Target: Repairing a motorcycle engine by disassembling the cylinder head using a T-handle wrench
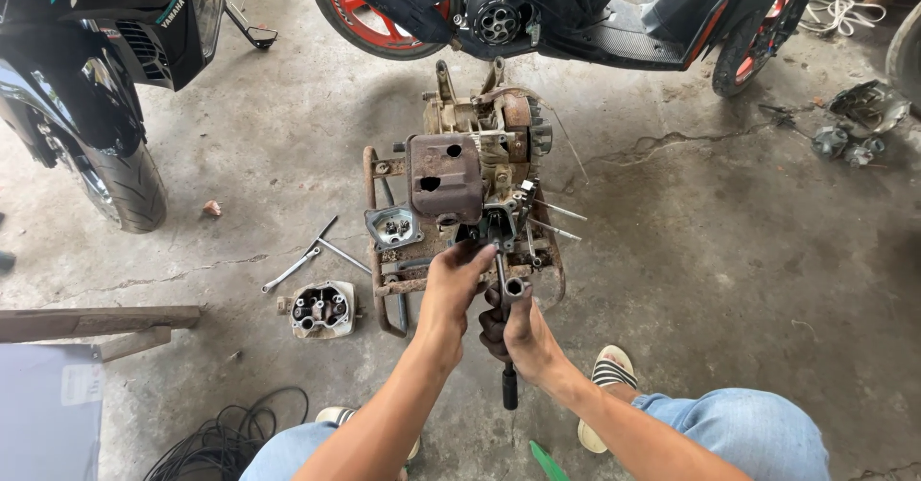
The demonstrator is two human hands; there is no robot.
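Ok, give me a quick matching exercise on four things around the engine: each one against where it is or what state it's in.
Things:
1. socket wrench
2. cylinder head
3. rusty engine
4. coiled black cable

Places or states:
A. on the concrete, left of the engine frame
B. bottom left, beside the person's knee
C. gripped in the right hand, the left hand on its upper end
D. in a rusted frame, in front of the parked scooter

Pairs: 1-C, 2-A, 3-D, 4-B
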